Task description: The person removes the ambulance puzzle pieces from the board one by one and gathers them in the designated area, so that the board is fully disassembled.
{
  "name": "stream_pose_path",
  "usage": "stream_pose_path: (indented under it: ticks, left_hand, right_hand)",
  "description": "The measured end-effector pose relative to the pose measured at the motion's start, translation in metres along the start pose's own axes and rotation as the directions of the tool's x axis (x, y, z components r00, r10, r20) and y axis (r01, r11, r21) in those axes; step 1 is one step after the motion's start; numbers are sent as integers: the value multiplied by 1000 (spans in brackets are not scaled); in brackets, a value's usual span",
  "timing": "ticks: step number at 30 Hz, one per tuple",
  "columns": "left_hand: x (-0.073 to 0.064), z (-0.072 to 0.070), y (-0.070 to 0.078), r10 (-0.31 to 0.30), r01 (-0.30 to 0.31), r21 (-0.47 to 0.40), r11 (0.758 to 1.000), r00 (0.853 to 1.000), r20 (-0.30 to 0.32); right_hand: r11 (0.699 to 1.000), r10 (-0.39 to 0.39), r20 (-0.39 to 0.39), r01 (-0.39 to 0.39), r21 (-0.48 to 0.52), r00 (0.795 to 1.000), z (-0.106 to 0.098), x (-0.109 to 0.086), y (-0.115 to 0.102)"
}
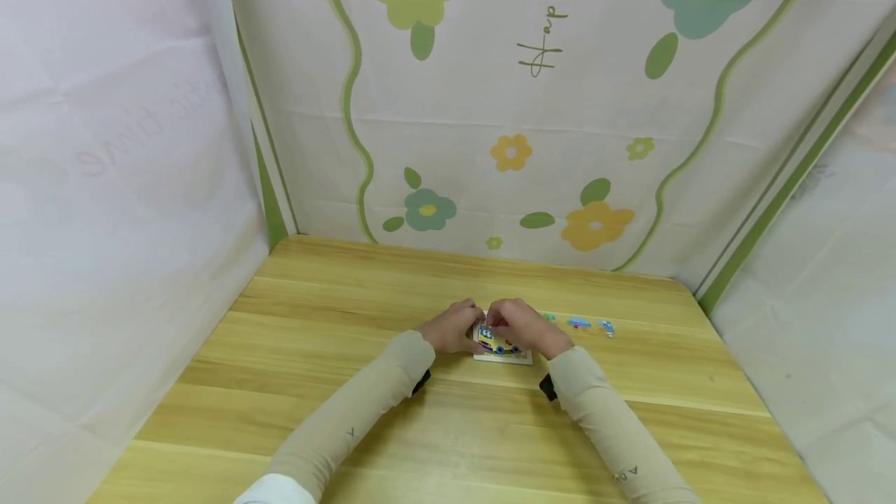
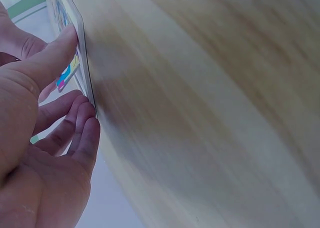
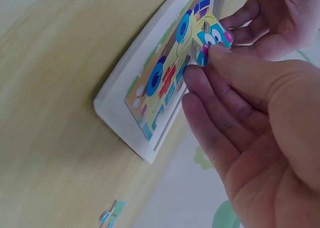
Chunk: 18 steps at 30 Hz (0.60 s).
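Observation:
A small jigsaw board (image 1: 504, 360) with a white rim lies on the table, its picture a yellow vehicle with blue wheels. My right hand (image 1: 523, 325) pinches a puzzle piece (image 3: 214, 37) with cartoon eyes on it between thumb and fingers. That piece is tilted up over the board's left part, where a bare patch shows in the right wrist view. At the board's left end, my left hand (image 1: 451, 329) holds the edge, thumb (image 2: 64, 45) on the rim and the other fingers against the side.
Right of the board lie several loose puzzle pieces, among them a blue one (image 1: 579, 323) and another at the far right (image 1: 606, 327). Beyond the wooden table (image 1: 350, 294) hangs a flower-printed cloth (image 1: 462, 99), with more cloth along both sides.

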<state>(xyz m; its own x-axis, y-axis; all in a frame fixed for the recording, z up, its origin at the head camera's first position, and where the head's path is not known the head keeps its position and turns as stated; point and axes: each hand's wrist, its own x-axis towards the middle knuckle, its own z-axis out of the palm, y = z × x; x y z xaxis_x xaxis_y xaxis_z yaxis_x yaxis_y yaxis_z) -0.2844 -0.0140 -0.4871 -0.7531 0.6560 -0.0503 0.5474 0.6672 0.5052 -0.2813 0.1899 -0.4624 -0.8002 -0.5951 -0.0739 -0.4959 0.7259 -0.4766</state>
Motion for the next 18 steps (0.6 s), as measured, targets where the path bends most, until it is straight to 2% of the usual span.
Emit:
stream_pose_path:
  ticks: [5, 12, 18]
  left_hand:
    - [-1, -1, 1, -3, 3, 7, 1000, 1000, 1]
    - [-2, -3, 2, -7, 7, -5, 1000, 1000, -4]
    - [-2, -2, 1, 3, -3, -17, 1000, 1000, -7]
  right_hand:
    - [998, -5, -3, 5, 64, 1000, -2, 0, 2]
    - [997, -35, -4, 35, 73, 999, -2, -1, 5]
    - [993, -1, 2, 1, 120, 1000, 0, -2, 11]
